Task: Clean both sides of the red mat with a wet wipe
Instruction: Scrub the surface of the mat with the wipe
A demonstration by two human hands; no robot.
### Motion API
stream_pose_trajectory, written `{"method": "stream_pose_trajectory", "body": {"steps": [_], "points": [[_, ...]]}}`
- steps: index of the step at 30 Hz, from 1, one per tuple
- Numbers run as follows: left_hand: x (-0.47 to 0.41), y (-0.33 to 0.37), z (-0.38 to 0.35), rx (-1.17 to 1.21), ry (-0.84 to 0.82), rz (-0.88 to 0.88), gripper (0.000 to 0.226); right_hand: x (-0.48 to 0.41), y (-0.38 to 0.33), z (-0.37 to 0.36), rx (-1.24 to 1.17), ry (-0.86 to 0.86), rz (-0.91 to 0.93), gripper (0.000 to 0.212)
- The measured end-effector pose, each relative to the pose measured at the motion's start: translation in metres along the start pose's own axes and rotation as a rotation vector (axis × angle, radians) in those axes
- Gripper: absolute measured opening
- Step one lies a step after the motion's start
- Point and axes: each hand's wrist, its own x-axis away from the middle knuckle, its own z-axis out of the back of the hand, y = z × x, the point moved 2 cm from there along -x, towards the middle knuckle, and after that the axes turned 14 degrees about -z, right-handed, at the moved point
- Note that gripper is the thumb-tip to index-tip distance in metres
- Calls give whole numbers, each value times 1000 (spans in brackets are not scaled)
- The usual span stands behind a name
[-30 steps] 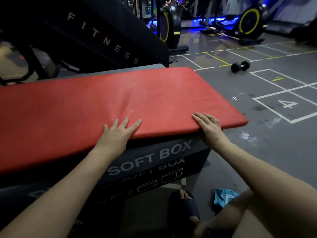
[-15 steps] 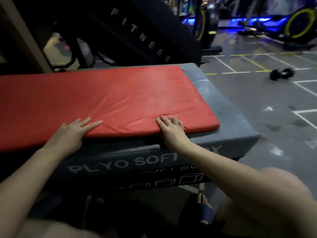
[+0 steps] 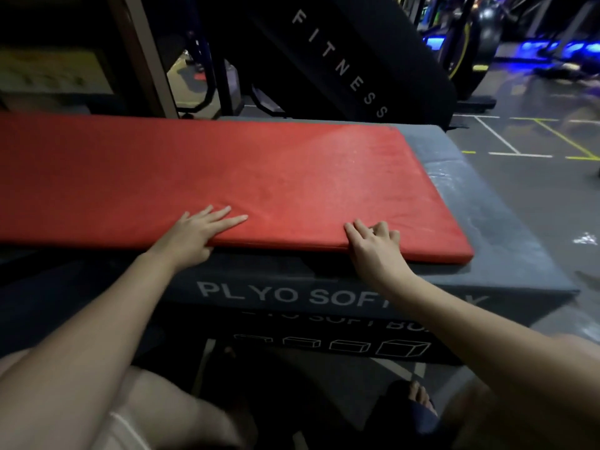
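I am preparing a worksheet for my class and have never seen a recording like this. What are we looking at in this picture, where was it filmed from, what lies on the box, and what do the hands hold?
There is no machine here: a person works with two bare hands. The camera is worn on the person's head and looks forward and down, so we see roughly what the person sees. A red mat lies flat on a grey box printed PLYO SOFT. The left hand rests flat on the mat near its front edge, fingers straight, holding nothing. The right hand curls its fingers over the mat's front edge; its thumb is hidden. No wipe shows in this picture.
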Motion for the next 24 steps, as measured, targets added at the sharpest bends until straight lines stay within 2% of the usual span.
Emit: {"method": "stream_pose_trajectory", "body": {"steps": [2, 5, 8, 11, 13, 15, 16, 18, 21, 23, 24], "points": [[7, -4, -5, 2, -18, -18, 109, 7, -3, 0, 34, 2, 16, 56], [10, -3, -8, 48, -44, -15, 77, 12, -5, -5, 38, -49, 18, 61], [6, 3, 3, 191, -66, 67, 95, 6, 1, 6, -3, -150, 78, 73], [-12, 16, 15, 199, 50, 70, 98, 1, 15, 22, -134, -304, 173, 89], [-35, 30, 16, 210, 147, 37, 94, 0, 28, 26, -337, -395, 172, 76], [-65, 47, 13, 273, 229, 0, 90, -3, 44, 26, -521, -341, 146, 50], [-81, 57, 11, 305, 251, -18, 90, -5, 53, 23, -565, -296, 131, 45], [-111, 76, 6, 337, 259, -54, 92, -5, 67, 21, -605, -245, 135, 43], [-146, 99, 2, 351, 253, -96, 95, -3, 73, 15, -629, -90, 160, 22], [-166, 104, 3, 364, 258, -102, 90, -3, 75, 13, -651, -34, 145, 27], [-174, 106, 6, 376, 270, -107, 86, -4, 78, 16, -674, -72, 147, 25]]}}
